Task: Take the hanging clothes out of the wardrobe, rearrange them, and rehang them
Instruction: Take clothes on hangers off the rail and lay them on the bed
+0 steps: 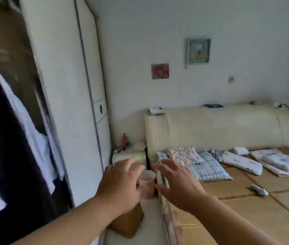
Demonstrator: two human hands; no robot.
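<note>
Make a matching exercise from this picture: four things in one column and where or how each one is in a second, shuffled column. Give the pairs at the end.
Column 1
1. dark garment
2. blue checked pillow
3. framed picture
4. right hand

Column 2
A. on the wall above the headboard
B. hanging in the open wardrobe
C. fingers spread, holding nothing
D. lying on the bed mat near the headboard

Pairs: 1-B, 2-D, 3-A, 4-C
</note>
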